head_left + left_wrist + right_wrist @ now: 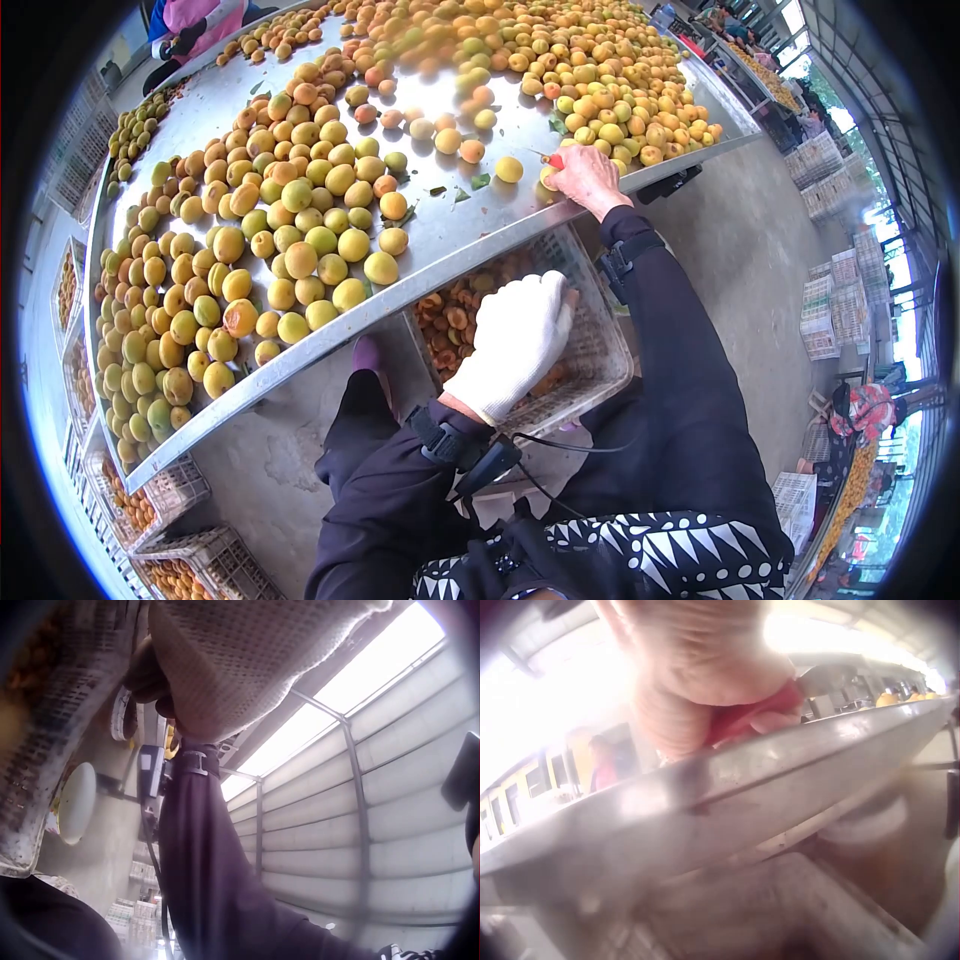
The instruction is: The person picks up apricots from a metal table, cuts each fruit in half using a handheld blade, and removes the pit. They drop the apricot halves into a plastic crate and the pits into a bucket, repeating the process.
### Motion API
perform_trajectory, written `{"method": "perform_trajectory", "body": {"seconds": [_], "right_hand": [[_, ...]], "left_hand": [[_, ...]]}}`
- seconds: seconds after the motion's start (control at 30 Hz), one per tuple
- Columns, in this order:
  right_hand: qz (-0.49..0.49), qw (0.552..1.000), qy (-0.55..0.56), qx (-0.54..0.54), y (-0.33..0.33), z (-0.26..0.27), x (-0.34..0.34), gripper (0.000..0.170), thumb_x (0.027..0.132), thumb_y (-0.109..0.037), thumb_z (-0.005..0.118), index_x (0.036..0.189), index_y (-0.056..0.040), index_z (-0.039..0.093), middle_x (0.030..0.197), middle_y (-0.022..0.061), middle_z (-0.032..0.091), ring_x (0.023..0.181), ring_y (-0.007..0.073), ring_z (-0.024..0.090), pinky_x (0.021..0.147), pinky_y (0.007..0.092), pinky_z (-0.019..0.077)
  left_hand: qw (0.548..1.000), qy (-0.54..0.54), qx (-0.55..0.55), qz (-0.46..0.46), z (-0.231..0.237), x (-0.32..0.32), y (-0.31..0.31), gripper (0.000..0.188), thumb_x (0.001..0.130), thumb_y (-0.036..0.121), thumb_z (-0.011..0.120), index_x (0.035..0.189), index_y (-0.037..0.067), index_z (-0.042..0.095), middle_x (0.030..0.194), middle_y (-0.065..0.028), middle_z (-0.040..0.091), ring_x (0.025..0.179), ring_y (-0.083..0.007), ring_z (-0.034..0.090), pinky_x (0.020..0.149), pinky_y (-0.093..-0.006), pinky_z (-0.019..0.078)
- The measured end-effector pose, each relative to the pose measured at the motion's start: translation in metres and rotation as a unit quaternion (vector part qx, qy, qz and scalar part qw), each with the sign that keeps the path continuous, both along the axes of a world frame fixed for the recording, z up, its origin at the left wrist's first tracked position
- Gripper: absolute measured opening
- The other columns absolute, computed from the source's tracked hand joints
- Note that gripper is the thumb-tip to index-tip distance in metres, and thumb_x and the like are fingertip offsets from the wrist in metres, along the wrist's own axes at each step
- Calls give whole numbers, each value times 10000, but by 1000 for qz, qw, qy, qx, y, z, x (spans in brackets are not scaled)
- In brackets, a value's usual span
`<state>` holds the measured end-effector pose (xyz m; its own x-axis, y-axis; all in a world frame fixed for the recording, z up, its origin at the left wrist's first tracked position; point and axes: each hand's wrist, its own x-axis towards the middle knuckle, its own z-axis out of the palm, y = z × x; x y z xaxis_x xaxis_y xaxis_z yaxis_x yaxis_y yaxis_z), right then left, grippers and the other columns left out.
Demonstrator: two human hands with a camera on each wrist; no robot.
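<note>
My right hand (588, 180) is bare and grips the red handle (554, 160) of a small knife at the near edge of the metal table (440, 215). In the right wrist view, the red handle (757, 712) lies inside the curled palm. Close by that hand sit single apricots (509, 169). My left hand (522, 335), in a white knit glove, hangs over a plastic crate (600, 345) of halved apricots (447, 320) below the table edge. Its fingers are mostly hidden beneath the glove's back, and I cannot tell whether they hold anything.
Whole apricots (300, 258) cover the table's left side, with a bigger heap (600, 90) at the far right. Leaves (480, 181) lie between. Filled crates (215, 560) stand on the floor at left, stacked crates (835, 300) at right. Another person (195, 25) is across the table.
</note>
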<state>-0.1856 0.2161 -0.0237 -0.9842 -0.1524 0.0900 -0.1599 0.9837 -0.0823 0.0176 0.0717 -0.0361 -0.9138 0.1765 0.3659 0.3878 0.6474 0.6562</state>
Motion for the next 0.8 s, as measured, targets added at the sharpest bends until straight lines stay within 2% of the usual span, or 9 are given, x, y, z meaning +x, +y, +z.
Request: {"method": "perform_trajectory", "body": {"seconds": [0.1, 0.13, 0.2, 0.23, 0.3, 0.33, 0.47, 0.6, 0.8], "right_hand": [[-5, 991, -22, -128, 17, 0, -9, 331, 705, -301, 744, 977, -114, 722, 889, 138, 713, 841, 319, 689, 767, 419, 532], [24, 960, -54, -274, 29, -4, -11, 322, 733, -286, 755, 969, -70, 719, 828, 142, 715, 694, 222, 682, 608, 339, 519], [10, 838, -129, -529, 28, 23, 18, 282, 806, -241, 738, 978, -22, 690, 801, 159, 708, 568, 121, 614, 457, 237, 422], [6, 839, -126, -529, 29, 32, 32, 282, 806, -241, 738, 978, -22, 690, 801, 159, 708, 568, 121, 614, 457, 237, 422], [-6, 664, -222, -714, 32, 43, 58, 243, 885, -202, 685, 1015, 1, 651, 788, 181, 697, 523, 79, 557, 403, 185, 332], [-10, 663, -219, -716, 32, 47, 73, 243, 885, -202, 685, 1015, 1, 651, 788, 181, 697, 523, 79, 557, 403, 185, 332], [-32, 522, -291, -801, 28, 49, 125, 239, 917, -205, 656, 1059, -14, 635, 764, 190, 680, 508, 106, 534, 410, 193, 346], [-74, 495, -315, -807, 15, 52, 161, 215, 909, -188, 670, 1030, -13, 639, 731, 174, 666, 503, 105, 548, 397, 191, 345], [-59, 577, -338, -741, 7, 60, 173, 223, 911, -235, 689, 936, -26, 618, 675, 127, 634, 440, 81, 523, 348, 181, 325]], "left_hand": [[999, -34, 10, 0, 6, -1, -4, 153, 904, 213, 629, 892, 62, 611, 784, -141, 644, 742, -329, 649, 629, -426, 510], [999, -33, 11, -2, 8, -1, -6, 153, 904, 213, 629, 892, 62, 611, 784, -141, 644, 742, -329, 649, 629, -426, 510], [997, 5, 77, 15, 15, -2, -11, 129, 901, 187, 632, 933, 63, 630, 829, -145, 662, 771, -341, 655, 659, -423, 518], [994, 3, 107, 18, 20, -4, -14, 127, 896, 157, 637, 976, 59, 637, 865, -157, 670, 806, -348, 659, 705, -408, 527], [981, -3, 192, 20, 24, -7, -20, 164, 920, 131, 621, 1046, 27, 629, 863, -153, 665, 777, -256, 668, 740, -345, 527], [972, -36, 233, 17, 33, -6, -25, 185, 931, 129, 613, 1075, 13, 624, 860, -145, 663, 768, -212, 660, 748, -325, 523], [923, -115, 364, -50, 36, -8, -35, 448, 927, 146, 644, 1324, -7, 504, 1190, -87, 575, 960, -144, 573, 861, -281, 491], [913, -95, 364, -158, 31, -12, -41, 574, 905, 122, 687, 1411, 15, 441, 1320, -94, 522, 1061, -145, 556, 932, -291, 482], [895, -121, 379, -200, 21, -14, -40, 546, 846, 99, 739, 1334, 8, 512, 1225, -85, 591, 1108, -159, 583, 950, -290, 469]]}}
